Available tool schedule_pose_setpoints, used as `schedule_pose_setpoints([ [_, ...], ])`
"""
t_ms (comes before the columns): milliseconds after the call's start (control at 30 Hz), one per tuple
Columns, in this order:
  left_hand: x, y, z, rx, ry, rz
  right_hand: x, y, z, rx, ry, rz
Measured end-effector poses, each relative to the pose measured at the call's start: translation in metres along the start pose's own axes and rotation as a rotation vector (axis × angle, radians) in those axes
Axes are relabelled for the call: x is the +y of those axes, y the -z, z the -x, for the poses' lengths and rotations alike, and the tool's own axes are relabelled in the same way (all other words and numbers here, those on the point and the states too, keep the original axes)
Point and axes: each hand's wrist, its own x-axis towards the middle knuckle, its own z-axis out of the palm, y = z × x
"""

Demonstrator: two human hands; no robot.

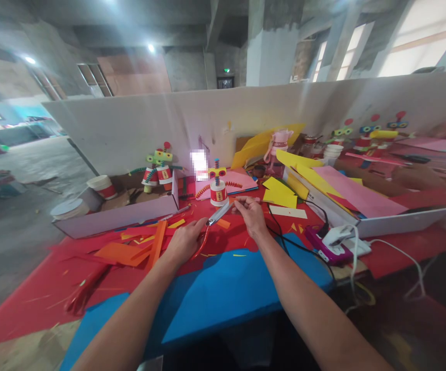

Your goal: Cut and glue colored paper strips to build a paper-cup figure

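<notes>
My left hand point(187, 241) is closed round the red handles of a pair of scissors point(218, 212), whose metal blades point up and to the right. At the blade tips, my right hand point(250, 212) pinches a small piece of orange paper point(233, 205), partly hidden by the fingers. Just behind the blades stands a paper-cup robot point(218, 192) with a yellow head, a coiled neck and folded orange arms. An orange paper scrap point(223, 223) lies under the scissors. More orange paper strips point(124, 252) lie left of my left hand.
A shallow box point(118, 219) with paper cups stands at left, beside finished cup robots point(157, 167). Yellow cards point(280, 193) lie right of my hands. A purple power strip point(329, 247) with cables and a box of coloured paper point(404, 219) are further right. Blue sheet point(223, 293) covers the front edge.
</notes>
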Motion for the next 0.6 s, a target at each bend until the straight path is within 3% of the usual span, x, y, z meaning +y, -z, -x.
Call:
schedule_pose_setpoints([
  [600, 0.0014, 0.0004, 0.0007, 0.011, 0.011, 0.039, -0.0021, 0.0000, 0.0011, 0.009, -0.006, 0.036],
])
